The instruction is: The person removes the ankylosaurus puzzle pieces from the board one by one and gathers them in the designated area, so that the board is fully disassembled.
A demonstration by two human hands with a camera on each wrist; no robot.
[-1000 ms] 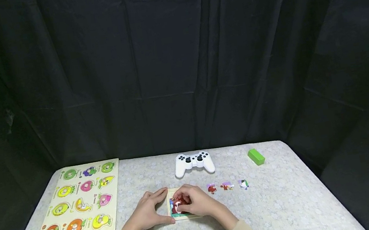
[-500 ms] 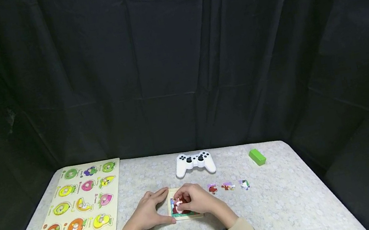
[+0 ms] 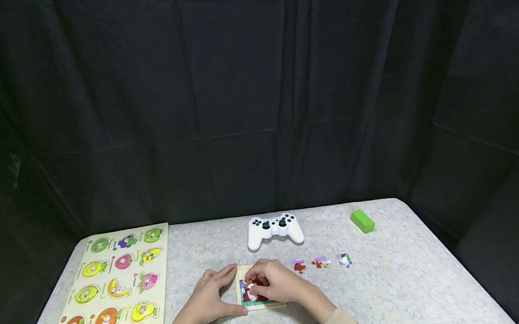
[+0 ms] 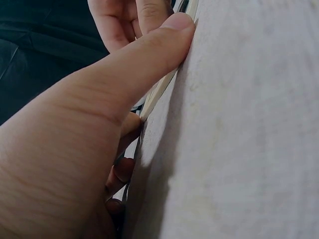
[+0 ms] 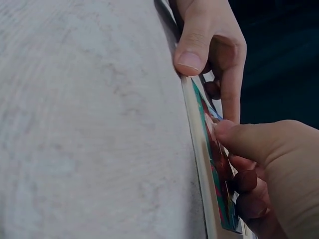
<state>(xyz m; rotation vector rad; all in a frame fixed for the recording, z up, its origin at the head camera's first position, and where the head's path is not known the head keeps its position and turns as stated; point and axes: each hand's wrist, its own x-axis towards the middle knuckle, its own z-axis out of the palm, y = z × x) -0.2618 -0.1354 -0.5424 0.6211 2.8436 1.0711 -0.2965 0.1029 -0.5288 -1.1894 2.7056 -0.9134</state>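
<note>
Fingers [image 3: 226,272] and thumb of the left hand [image 3: 206,300] stood spread apart, touching the left side of the wooden puzzle frame [image 3: 242,273], which lay flat between both hands. The right hand [image 3: 281,282] bent its digits over the picture; whether they pinched a piece could not be told. Three loose pieces [image 3: 321,263] lay just rightward, before a green block [image 3: 362,221].

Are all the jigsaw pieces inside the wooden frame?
No, three jigsaw pieces lie in a row on the tablecloth, right of the right hand.

No lettering is legible, fruit board [image 3: 106,279] included.
</note>
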